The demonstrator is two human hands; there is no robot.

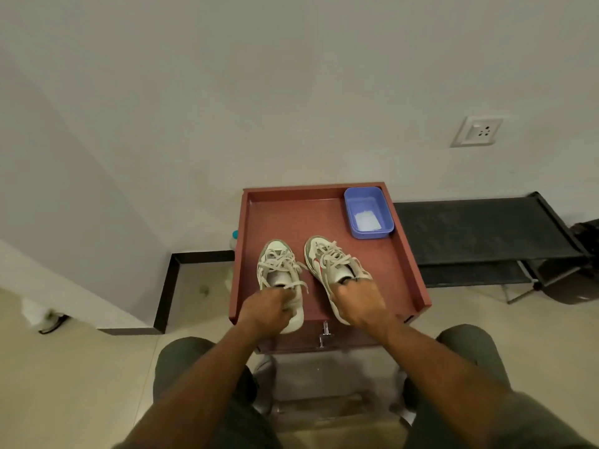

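Gripping the sneakers (279, 264), left hand (266, 311) and right hand (358, 301) sit clear of the blue tub (348, 215).

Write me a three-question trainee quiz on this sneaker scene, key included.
1. True or false: the blue tub stands between the left sneaker and the right sneaker.
2. Multiple choice: what does the right hand grip? A) the blue tub B) the heel end of the right sneaker C) a wall plug
3. Short answer: in which corner of the red-brown table does the blue tub stand, seen from the person?

Key: 1 false, since it stands apart, beyond the right sneaker; 2 B; 3 the far right corner.
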